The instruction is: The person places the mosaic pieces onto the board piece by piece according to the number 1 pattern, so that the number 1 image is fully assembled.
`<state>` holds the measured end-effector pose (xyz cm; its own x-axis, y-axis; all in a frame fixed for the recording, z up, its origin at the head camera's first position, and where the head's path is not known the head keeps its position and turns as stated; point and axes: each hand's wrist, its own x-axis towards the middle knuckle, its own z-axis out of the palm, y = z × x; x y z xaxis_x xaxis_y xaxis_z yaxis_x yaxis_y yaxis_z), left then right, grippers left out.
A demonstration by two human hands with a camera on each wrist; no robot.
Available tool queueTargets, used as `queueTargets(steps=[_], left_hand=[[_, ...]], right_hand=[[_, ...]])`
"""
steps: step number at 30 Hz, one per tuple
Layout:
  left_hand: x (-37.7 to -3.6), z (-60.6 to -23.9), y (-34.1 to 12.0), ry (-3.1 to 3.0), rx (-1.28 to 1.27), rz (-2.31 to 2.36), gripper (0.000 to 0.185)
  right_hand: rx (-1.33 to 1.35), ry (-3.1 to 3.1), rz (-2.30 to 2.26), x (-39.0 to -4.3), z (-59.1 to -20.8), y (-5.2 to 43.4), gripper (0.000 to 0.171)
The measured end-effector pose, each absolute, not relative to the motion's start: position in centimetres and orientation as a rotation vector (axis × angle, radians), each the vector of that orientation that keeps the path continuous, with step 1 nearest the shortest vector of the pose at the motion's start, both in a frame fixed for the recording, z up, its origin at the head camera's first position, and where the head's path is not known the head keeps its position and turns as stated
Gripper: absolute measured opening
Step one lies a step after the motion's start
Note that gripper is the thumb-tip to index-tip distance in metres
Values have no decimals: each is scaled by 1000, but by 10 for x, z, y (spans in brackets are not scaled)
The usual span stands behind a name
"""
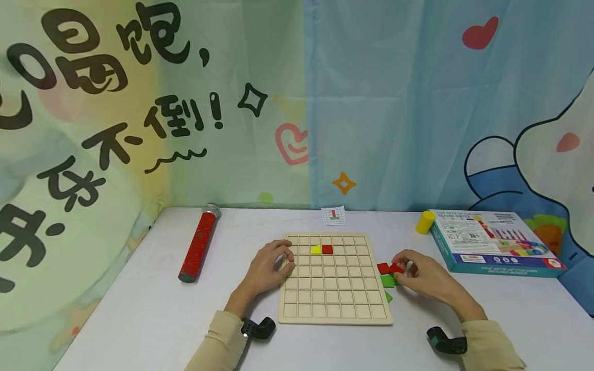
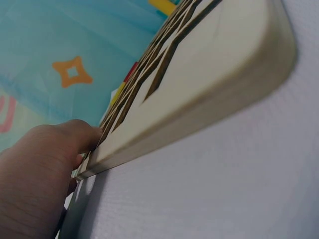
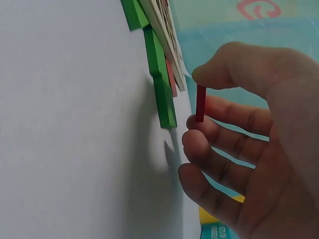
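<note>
A wooden grid board (image 1: 334, 281) lies flat on the table, with a yellow piece (image 1: 316, 250) and a red square tile (image 1: 327, 249) side by side in its upper cells. My left hand (image 1: 270, 267) grips the board's left edge; in the left wrist view the thumb (image 2: 82, 137) lies over that edge. Just off the board's right side, my right hand (image 1: 419, 273) pinches a red tile (image 3: 201, 103) between thumb and fingertips, raised off the table. Below it lie another red tile (image 1: 383, 268) and several green tiles (image 1: 387, 281), partly hidden by the hand and the board.
A small printed pattern card (image 1: 333, 216) lies behind the board. To the left is a red microphone (image 1: 199, 245). At the back right a yellow cylinder (image 1: 425, 222) stands beside a flat game box (image 1: 496, 242). A printed curtain (image 1: 362, 103) hangs behind the table.
</note>
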<state>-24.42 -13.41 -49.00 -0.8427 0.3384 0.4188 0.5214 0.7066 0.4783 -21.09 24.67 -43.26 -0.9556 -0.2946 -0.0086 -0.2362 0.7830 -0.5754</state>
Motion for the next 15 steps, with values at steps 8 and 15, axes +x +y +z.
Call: queueTargets(steps=[8,15], left_hand=[[-242,-488,-134,-2623,-672,-889,9],[-243,-487,-134,-2626,-685,-904,9]], right_hand=[[-480,2867,-930,-212,-430,237,32],[-504,2864,-936,-216,-430,231,33]])
